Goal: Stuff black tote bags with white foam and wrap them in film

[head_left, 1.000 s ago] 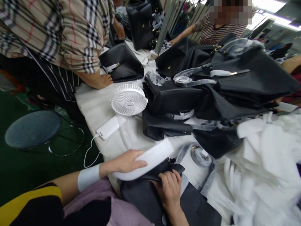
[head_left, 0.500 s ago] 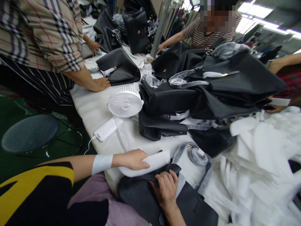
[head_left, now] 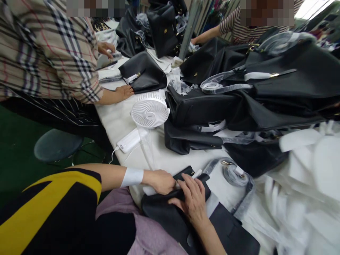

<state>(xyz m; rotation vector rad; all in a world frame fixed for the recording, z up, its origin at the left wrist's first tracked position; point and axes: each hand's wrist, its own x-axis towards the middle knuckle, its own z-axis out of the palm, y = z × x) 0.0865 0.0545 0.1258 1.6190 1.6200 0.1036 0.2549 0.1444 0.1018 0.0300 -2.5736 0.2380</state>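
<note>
A black leather handbag (head_left: 170,216) lies at the near table edge, partly on my lap. My left hand (head_left: 162,181), with a white band on its wrist, is curled at the bag's mouth, closed on a white foam sheet (head_left: 148,190) that is almost wholly inside the bag. My right hand (head_left: 192,200) presses on the bag's top edge, fingers bent over the opening. A small white strip (head_left: 197,173) pokes out just beyond its fingertips.
A white desk fan (head_left: 149,110) and white power bank (head_left: 129,140) sit mid-table. Black handbags (head_left: 202,106) are piled behind and to the right; white foam sheets (head_left: 305,177) are heaped right. A plastic-wrapped strap (head_left: 233,175) lies nearby. Other people's hands (head_left: 124,92) work at the far side. A stool (head_left: 57,144) stands left.
The white foam sheet, earlier curved above the bag under my left hand, has gone down into the bag. Both hands have closed in on the bag's opening.
</note>
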